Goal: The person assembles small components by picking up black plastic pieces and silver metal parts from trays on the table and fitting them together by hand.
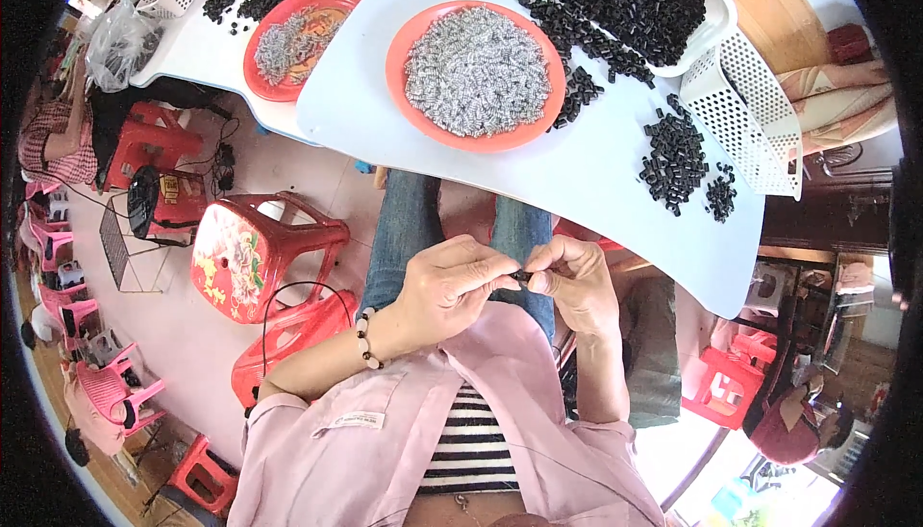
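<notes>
My left hand [452, 287] and my right hand [575, 282] meet above my lap, fingertips pinched together. Between them is a small black plastic piece [520, 278], mostly covered by the fingers. On the white table [385, 94] ahead of my hands stands an orange-red plate [399, 75] heaped with small silvery pieces [481, 70] that look like springs. To its right lie a larger pile of small black pieces [673, 157] and a smaller pile [721, 192].
A white tray [726, 17] full of black pieces stands at the far right, beside a white perforated basket [745, 109]. Another red plate [258, 80] sits on the table to the left. Red stools [236, 258] stand at my left. Other people [58, 138] sit around the room.
</notes>
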